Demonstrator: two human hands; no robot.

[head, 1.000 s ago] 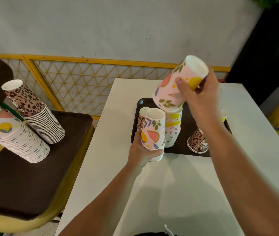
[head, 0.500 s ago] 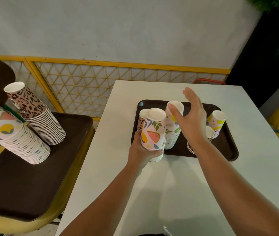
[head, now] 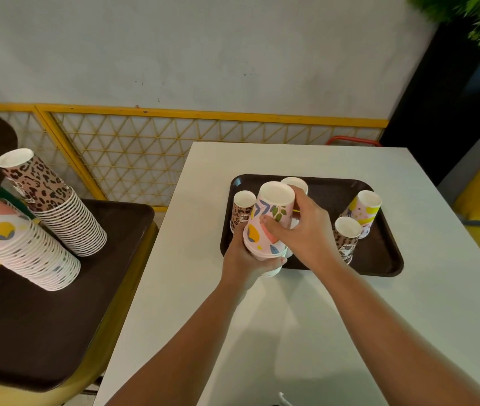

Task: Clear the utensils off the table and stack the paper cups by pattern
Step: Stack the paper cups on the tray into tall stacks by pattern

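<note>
My left hand (head: 244, 259) grips a short stack of upside-down pink fruit-pattern cups (head: 269, 221) from below, at the near left edge of the dark tray (head: 379, 259) on the white table (head: 306, 332). My right hand (head: 303, 232) curls round the same stack from the right, thumb on its front. Behind it on the tray stand a leopard-pattern cup (head: 241, 209) and a second fruit stack (head: 296, 183), mostly hidden. At the tray's right are another fruit-pattern cup (head: 364, 209) and a leopard-pattern cup (head: 347, 238).
On a brown tray (head: 42, 332) over a yellow chair to the left lean two tall stacks: leopard-pattern cups (head: 54, 206) and fruit-pattern cups (head: 19, 244). A yellow lattice fence (head: 145, 148) runs behind. A black planter (head: 437, 83) stands at the back right.
My right hand set its lifted fruit cup onto the stack on the tray, let go, then came left and took hold of the stack held in my left hand.
</note>
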